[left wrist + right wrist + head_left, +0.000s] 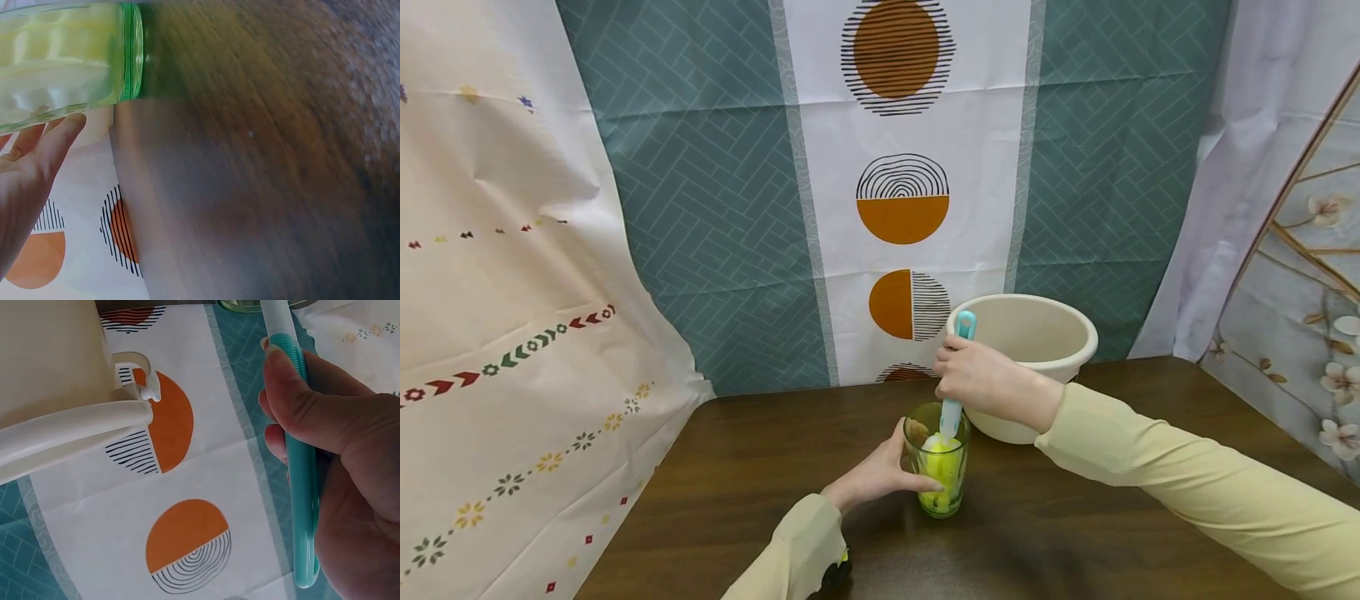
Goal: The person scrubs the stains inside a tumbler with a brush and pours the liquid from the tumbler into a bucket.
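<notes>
My left hand point(880, 477) grips a clear greenish drinking glass point(956, 497) from the left, thumb across its front and fingers behind. In the left wrist view, the glass's thick green base point(132, 53) shows beside that hand point(34, 169). My right hand point(988, 379) holds the teal handle point(966, 323) of a cup-cleaning brush above the glass. The brush's white neck goes down through the mouth, and its yellow and white head point(943, 467) sits inside. In the right wrist view, thumb and fingers of the right hand point(356, 431) wrap the ridged handle point(303, 519).
A cream plastic tub point(1081, 343) stands on the brown wooden table point(760, 467), right behind the glass and partly hidden by my right hand. Patterned cloth point(700, 208) hangs along the table's back, with more fabric at both sides.
</notes>
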Demonstrator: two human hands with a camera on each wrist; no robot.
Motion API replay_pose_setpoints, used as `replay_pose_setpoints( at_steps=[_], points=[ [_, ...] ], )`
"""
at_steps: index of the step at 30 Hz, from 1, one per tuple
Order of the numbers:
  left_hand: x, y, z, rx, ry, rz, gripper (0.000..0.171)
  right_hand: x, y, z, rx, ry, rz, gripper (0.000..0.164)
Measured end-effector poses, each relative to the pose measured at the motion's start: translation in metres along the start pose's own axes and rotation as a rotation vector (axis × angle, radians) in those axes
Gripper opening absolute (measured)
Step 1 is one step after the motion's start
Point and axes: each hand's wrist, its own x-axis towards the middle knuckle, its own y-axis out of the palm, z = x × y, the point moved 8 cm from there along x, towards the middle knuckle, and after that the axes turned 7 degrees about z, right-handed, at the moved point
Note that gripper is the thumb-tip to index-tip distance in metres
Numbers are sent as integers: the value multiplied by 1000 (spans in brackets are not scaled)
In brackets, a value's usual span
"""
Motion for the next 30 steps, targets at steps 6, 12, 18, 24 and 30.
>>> replay_pose_setpoints(
  at_steps=[6, 12, 18, 24, 30],
  points=[
    [1, 0, -1, 5, 5, -3, 73, 0, 1, 1, -13, 5, 20, 13],
    [2, 0, 0, 6, 3, 0, 73, 0, 3, 3, -31, -2, 57, 15],
    [1, 0, 4, 3, -15, -1, 75, -1, 5, 4, -32, -7, 82, 18],
    [-2, 1, -6, 4, 2, -1, 72, -3, 6, 3, -18, -8, 67, 16],
    [-8, 1, -27, -4, 1, 2, 65, -5, 3, 0, -20, -17, 74, 18]
  ],
)
